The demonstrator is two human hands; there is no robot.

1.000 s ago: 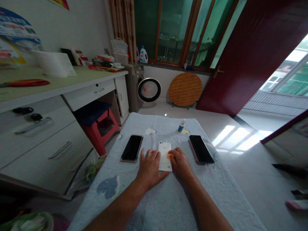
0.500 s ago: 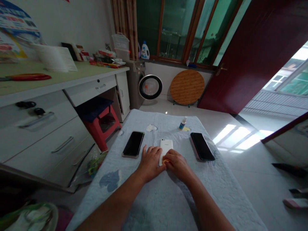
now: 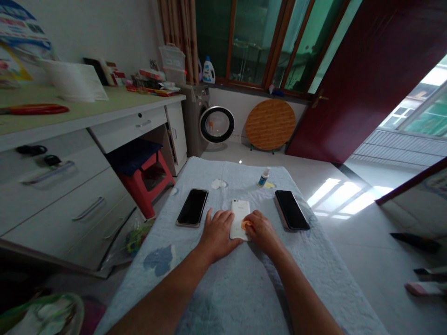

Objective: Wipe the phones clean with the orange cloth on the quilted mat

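A white smartphone lies back up on the cloth-covered table, its camera end away from me. My left hand holds it against the table, fingers along its left edge and thumb at the near end. A small crumpled orange cloth is pinched in the fingers of my right hand and pressed on the phone's back, near its right side. Part of the cloth is hidden under those fingers. One black-screened phone lies left of my hands, and another dark phone lies to the right.
A small spray bottle stands near the table's far edge. To the left are a desk with drawers and a red stool. Beyond the table, a washing machine has its round door open, beside a leaning round wooden tabletop.
My right hand has slid the orange cloth slightly up and to the right over the phone's back. My left hand stays at the phone's left edge. The view has shifted slightly.
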